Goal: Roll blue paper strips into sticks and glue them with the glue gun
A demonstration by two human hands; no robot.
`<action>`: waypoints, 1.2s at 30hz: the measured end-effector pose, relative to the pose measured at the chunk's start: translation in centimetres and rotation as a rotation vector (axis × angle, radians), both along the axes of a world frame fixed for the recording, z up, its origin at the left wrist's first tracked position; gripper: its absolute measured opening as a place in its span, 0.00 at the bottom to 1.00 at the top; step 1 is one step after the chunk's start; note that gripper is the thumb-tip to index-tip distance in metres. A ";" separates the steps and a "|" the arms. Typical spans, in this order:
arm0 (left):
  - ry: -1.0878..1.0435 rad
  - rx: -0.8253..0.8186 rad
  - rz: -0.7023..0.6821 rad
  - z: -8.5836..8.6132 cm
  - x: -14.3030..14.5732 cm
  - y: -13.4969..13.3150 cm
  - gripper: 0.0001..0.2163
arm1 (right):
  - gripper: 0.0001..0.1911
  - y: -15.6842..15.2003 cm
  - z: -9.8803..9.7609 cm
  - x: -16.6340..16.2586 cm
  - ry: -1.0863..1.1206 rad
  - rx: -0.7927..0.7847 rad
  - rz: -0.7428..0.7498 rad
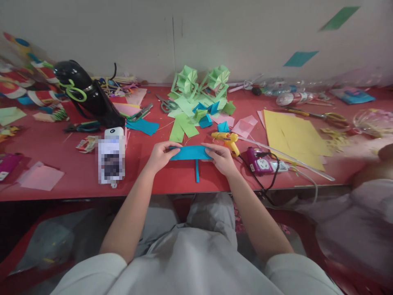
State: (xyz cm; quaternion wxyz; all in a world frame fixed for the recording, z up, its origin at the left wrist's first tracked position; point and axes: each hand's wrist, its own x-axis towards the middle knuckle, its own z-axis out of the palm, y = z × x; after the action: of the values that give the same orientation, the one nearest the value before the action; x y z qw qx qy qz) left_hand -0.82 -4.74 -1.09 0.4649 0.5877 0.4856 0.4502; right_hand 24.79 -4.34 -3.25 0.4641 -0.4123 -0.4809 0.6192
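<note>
Blue paper sheet [190, 153] is held level between the hands over the red table [138, 164]. At its left end the left hand [162, 157] pinches with thumb and fingers; too hard a squeeze might crease the thin, matte rectangle. Below its middle, a narrow, straight blue strip [197, 172] could get bumped if the hands dropped. The right hand [223, 157] pinches the other end, where uneven pulling might skew or tear it; just beyond, that hand could knock the pistol-shaped, plastic-looking yellow glue gun [226, 138].

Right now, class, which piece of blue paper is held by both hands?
The wide blue strip, gripped at its ends by the left hand and right hand. Neither hand grips the narrow blue strip below or the folded blue pieces beyond.
</note>
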 end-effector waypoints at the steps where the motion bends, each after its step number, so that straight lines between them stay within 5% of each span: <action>1: -0.022 -0.001 -0.033 -0.1 -0.1 0.1 0.07 | 0.19 -0.1 0.0 0.0 0.029 -0.019 0.013; 5: -0.095 -0.052 -0.146 -0.3 -0.3 0.0 0.07 | 0.17 -0.3 0.0 -0.1 0.051 -0.019 0.037; 14: -0.048 0.000 -0.130 0.0 0.3 -0.5 0.07 | 0.16 -0.5 0.3 -0.9 -0.256 0.217 -0.121; 24: 0.130 0.047 0.004 0.7 1.5 -0.3 0.13 | 0.16 -0.9 0.8 -1.2 -0.302 0.259 -0.107; 36: 0.142 0.068 -0.031 -0.2 0.9 -0.2 0.12 | 0.20 -0.8 0.3 -1.1 -0.343 0.249 -0.128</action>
State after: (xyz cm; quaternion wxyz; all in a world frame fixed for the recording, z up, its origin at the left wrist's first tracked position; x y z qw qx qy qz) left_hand 0.05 -4.89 -1.26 0.4161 0.6411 0.4924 0.4164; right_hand 23.71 -5.14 -2.96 0.4613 -0.4806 -0.5984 0.4452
